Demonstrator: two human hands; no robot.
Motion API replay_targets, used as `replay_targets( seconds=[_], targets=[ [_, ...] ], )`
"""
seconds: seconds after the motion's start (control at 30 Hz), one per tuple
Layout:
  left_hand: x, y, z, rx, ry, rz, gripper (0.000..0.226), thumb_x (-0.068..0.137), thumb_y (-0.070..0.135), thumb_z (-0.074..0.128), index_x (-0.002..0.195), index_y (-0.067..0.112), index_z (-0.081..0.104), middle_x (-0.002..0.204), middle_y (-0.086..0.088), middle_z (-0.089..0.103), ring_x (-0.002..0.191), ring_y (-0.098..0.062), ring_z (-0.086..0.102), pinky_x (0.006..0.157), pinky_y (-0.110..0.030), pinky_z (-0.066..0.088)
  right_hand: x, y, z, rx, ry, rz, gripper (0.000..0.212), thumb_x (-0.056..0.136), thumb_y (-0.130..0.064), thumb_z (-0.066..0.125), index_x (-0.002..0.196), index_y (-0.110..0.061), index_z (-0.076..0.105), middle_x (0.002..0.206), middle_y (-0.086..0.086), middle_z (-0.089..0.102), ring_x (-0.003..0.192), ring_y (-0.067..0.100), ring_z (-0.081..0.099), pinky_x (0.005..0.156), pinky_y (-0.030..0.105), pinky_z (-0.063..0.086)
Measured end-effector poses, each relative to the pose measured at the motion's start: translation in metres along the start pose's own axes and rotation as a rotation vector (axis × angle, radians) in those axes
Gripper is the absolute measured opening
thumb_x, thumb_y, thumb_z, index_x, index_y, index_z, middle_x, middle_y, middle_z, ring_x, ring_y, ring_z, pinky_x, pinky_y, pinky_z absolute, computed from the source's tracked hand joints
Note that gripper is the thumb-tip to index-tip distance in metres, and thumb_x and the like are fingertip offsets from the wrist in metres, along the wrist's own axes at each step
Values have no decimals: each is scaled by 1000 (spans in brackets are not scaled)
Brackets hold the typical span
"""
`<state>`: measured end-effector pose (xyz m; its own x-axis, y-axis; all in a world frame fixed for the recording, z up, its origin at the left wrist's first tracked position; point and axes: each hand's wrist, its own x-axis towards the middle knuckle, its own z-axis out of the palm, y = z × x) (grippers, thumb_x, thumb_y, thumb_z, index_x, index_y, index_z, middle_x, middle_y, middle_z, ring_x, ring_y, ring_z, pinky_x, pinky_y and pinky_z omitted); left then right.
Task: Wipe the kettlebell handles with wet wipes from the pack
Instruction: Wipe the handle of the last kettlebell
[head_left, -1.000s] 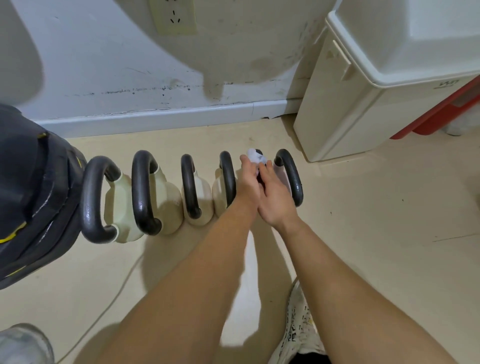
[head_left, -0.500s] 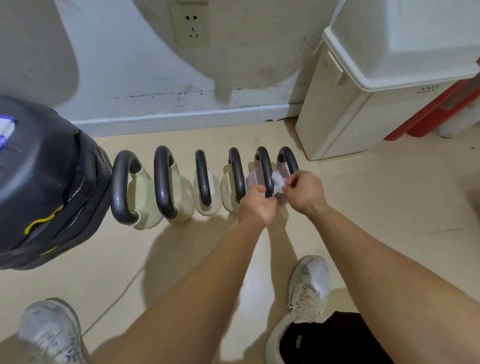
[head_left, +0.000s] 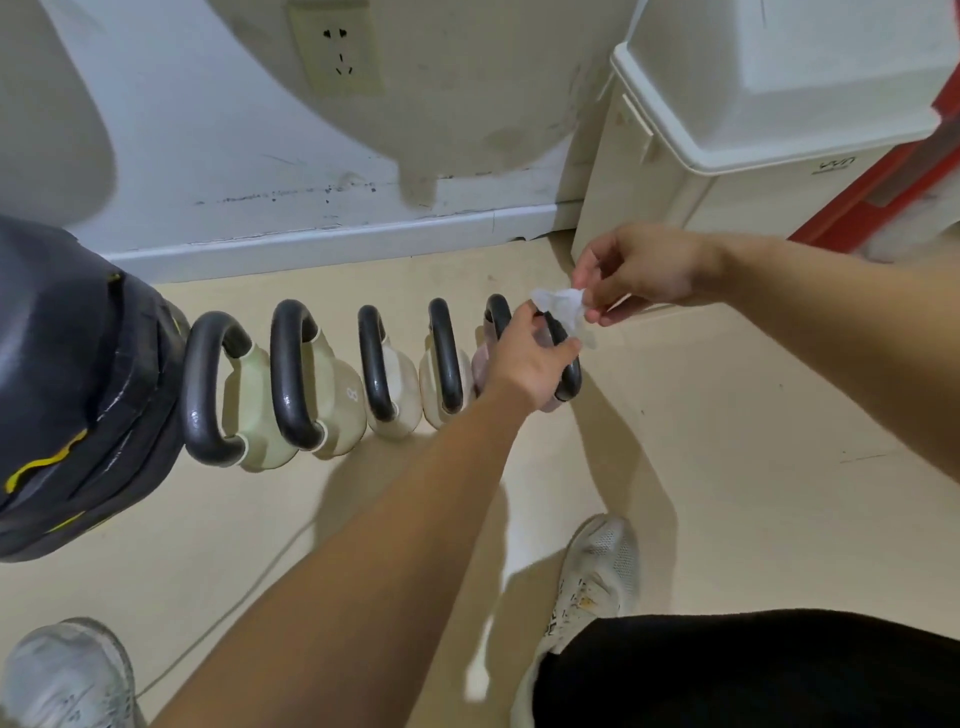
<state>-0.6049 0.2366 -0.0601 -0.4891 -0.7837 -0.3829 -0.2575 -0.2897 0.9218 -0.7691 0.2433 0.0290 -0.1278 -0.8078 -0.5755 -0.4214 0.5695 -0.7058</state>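
Kettlebells standing in a tight row, narrow gaps showing between them, black bag crowding the left end, white bin blocking beyond the right end (by the wall), floor lying open in front.

Views: one, head camera, wide-angle.
Position: on the person's head, above the scene.
Facing: forward and steeply down, onto the floor and the foot of the wall.
Range: near; kettlebell row at mid-frame.
Lower edge: left forearm, right shoe, left shoe.

Glossy dark kettlebell handles
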Motion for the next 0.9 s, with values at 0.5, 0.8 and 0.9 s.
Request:
replay_targets(
  seconds=[0.5, 0.8, 0.9],
  targets=[
    [28, -39, 23, 513, 86, 130, 22, 100, 16, 49, 119, 11, 56, 89, 6, 58, 81, -1, 58, 75, -16, 45, 60, 128, 70, 156, 536, -111, 13, 89, -14, 67, 94, -21, 77, 91, -10, 74, 82, 7, 69, 78, 24, 56],
    [27, -58, 28, 462, 206, 143, 3, 94, 23, 62, 96, 21, 61, 92, 7, 65, 81, -5, 61, 79, -28, 54, 43, 157, 102, 203, 673, -180, 5, 91, -19, 73, 87, -22, 72, 82, -10, 73, 79, 8, 69, 74, 20, 54],
    [22, -54, 19, 536, 213, 231, 2, 94, 26, 61, 97, 26, 61, 88, 14, 61, 80, -2, 54, 76, -20, 46, 41, 152, 100, 627, 639, -105, 9, 95, -10, 67, 86, -10, 67, 88, 7, 74, 84, 22, 73, 76, 35, 62]
  ],
)
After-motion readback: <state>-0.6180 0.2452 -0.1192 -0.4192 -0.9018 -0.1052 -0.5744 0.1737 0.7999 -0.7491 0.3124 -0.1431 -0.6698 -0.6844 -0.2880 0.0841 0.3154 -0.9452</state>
